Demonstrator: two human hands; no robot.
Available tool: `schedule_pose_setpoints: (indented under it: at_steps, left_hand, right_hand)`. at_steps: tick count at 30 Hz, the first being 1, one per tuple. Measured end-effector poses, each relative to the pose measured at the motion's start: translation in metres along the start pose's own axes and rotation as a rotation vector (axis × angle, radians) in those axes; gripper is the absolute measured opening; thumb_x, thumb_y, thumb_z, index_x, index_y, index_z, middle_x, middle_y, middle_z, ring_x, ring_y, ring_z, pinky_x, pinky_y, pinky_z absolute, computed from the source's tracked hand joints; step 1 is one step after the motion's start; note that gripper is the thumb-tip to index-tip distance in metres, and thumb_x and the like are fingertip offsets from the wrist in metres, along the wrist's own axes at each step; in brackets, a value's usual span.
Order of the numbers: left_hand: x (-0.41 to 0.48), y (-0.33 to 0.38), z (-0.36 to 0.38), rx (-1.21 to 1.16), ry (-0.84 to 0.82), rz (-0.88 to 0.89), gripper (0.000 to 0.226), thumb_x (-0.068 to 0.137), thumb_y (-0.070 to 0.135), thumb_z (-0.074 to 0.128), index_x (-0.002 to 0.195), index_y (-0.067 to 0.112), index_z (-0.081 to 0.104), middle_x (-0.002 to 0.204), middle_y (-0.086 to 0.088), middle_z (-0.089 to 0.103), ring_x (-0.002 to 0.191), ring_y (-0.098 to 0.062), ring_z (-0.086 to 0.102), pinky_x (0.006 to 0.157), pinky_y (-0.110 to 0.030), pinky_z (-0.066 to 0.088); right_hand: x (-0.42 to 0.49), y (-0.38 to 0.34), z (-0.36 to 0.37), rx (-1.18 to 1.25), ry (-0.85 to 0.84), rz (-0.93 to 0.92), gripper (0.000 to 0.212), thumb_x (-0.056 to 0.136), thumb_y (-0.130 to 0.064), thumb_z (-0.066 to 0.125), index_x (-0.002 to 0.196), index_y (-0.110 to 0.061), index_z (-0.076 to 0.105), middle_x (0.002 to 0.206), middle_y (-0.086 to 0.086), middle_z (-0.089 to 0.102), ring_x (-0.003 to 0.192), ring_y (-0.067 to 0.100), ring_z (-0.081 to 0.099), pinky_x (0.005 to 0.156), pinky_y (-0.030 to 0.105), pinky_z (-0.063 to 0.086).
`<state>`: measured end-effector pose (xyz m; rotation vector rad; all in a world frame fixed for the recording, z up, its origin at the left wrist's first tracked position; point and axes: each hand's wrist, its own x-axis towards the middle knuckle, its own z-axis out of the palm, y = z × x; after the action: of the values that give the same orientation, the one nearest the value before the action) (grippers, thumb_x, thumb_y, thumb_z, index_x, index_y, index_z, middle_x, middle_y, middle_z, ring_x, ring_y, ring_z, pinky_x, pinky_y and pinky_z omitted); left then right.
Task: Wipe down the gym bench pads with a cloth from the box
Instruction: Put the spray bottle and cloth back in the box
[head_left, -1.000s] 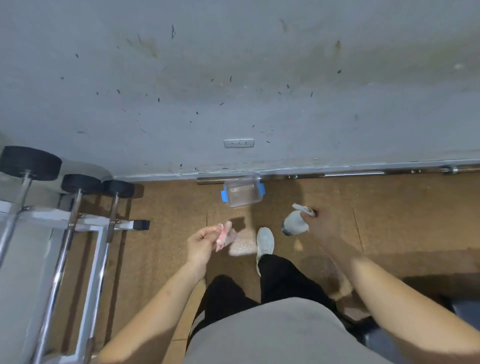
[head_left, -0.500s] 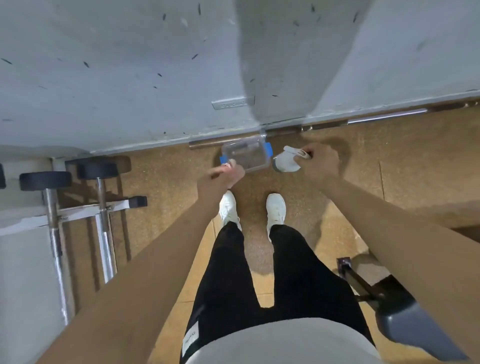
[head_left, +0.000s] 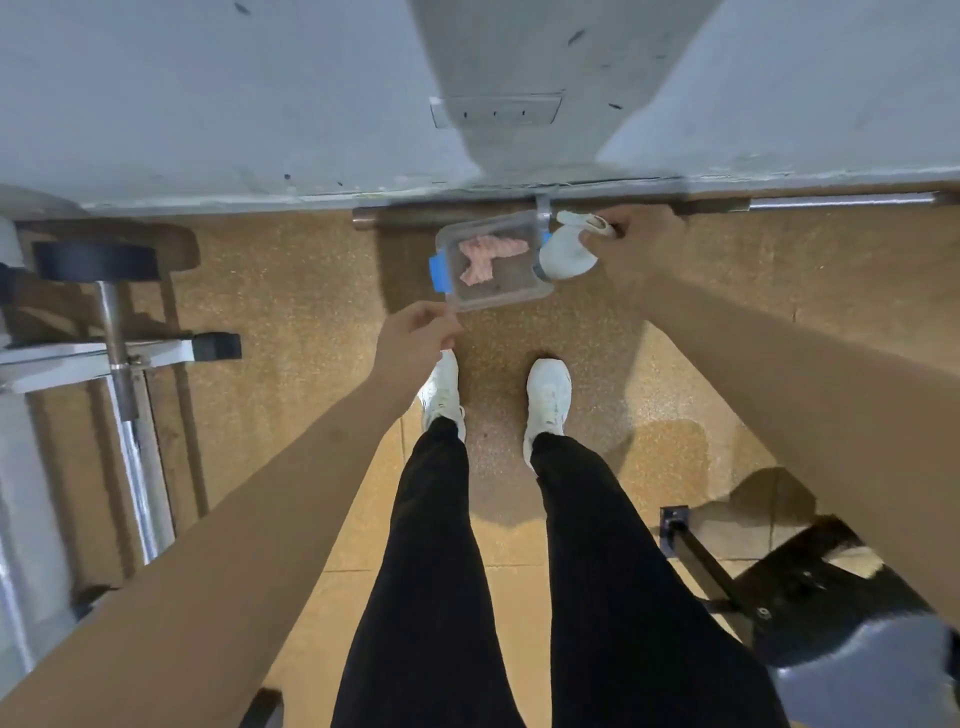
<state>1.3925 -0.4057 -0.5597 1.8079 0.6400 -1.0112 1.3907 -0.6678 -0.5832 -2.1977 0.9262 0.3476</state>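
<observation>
Landmark: clear plastic box with blue clips, on the speckled floor at the foot of the wall, just ahead of the white shoes.
Cloth: pink cloth lies inside the box, crumpled into a loose twisted strip, touching the bottom; no hand on it.
Cloth look: thin, soft, ruffled; likely limp and light, would bunch when lifted.
Left hand: left hand hangs just short of the box's near corner, fingers drawn together at the tips, nothing seen between them.
Right hand: right hand at the box's far-right side, fingers clenched on the neck of a white spray bottle that touches the box wall.
Bench: dark pad on a black frame, well behind the box, at the person's right.
Step (judgement): cloth sits in the box; whether wiping is ahead or finished cannot be told.
Risk: the bottle pressed against the light box could shove or tip it if set down hard.
Risk: a one-handed pinch on a loose fold may lift the cloth and drag the box along.
Risk: bar along the wall, right of the box, sits close to the right knuckles.
</observation>
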Motion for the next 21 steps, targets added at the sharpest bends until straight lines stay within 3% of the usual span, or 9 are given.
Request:
schedule_pose_setpoints:
  at_steps: [3, 7, 10, 14, 17, 21]
  left_hand:
    - [0.021, -0.039, -0.012, 0.058, 0.026, 0.041, 0.013, 0.092, 0.019, 0.072, 0.104, 0.018, 0.077, 0.101, -0.004, 0.076, 0.084, -0.013, 0.069, 0.083, -0.028, 0.053]
    - [0.052, -0.082, -0.016, 0.078, 0.065, 0.049, 0.012, 0.089, 0.024, 0.073, 0.098, 0.031, 0.076, 0.096, 0.003, 0.075, 0.1, -0.021, 0.07, 0.099, -0.042, 0.055]
    - [0.074, -0.103, -0.013, 0.065, 0.072, 0.054, 0.014, 0.089, 0.024, 0.072, 0.098, 0.033, 0.077, 0.094, 0.007, 0.074, 0.101, -0.019, 0.069, 0.1, -0.047, 0.054]
    - [0.101, -0.121, -0.008, 0.065, 0.067, 0.076, 0.015, 0.091, 0.021, 0.07, 0.098, 0.033, 0.076, 0.1, 0.015, 0.072, 0.103, -0.013, 0.068, 0.1, -0.041, 0.054]
    - [0.116, -0.129, -0.006, 0.073, 0.066, 0.073, 0.015, 0.092, 0.02, 0.07, 0.098, 0.033, 0.075, 0.102, 0.015, 0.071, 0.103, -0.013, 0.067, 0.1, -0.039, 0.054]
    - [0.12, -0.132, -0.001, 0.094, 0.049, 0.082, 0.014, 0.092, 0.021, 0.069, 0.1, 0.031, 0.075, 0.098, 0.012, 0.07, 0.098, -0.013, 0.066, 0.094, -0.034, 0.053]
  right_hand:
    - [0.032, 0.009, 0.044, -0.071, -0.081, -0.066, 0.025, 0.087, -0.023, 0.074, 0.112, -0.017, 0.079, 0.105, 0.002, 0.077, 0.097, 0.015, 0.069, 0.09, 0.031, 0.055]
    - [0.074, 0.027, 0.105, -0.25, -0.235, -0.191, 0.023, 0.088, -0.02, 0.073, 0.108, -0.014, 0.079, 0.103, 0.007, 0.077, 0.103, 0.022, 0.068, 0.091, 0.033, 0.053]
    - [0.1, 0.041, 0.146, -0.377, -0.297, -0.253, 0.018, 0.09, -0.018, 0.072, 0.106, -0.014, 0.079, 0.101, 0.007, 0.077, 0.1, 0.023, 0.069, 0.086, 0.029, 0.051]
    - [0.12, 0.067, 0.191, -0.511, -0.351, -0.306, 0.02, 0.093, -0.018, 0.069, 0.11, -0.012, 0.078, 0.106, 0.011, 0.076, 0.101, 0.027, 0.069, 0.093, 0.036, 0.055]
    - [0.124, 0.086, 0.215, -0.703, -0.385, -0.412, 0.027, 0.1, -0.022, 0.062, 0.123, -0.012, 0.072, 0.12, 0.014, 0.072, 0.11, 0.031, 0.067, 0.097, 0.039, 0.053]
    - [0.122, 0.088, 0.229, -0.804, -0.382, -0.475, 0.028, 0.105, -0.024, 0.053, 0.129, -0.014, 0.064, 0.125, 0.011, 0.067, 0.111, 0.032, 0.063, 0.083, 0.033, 0.045]
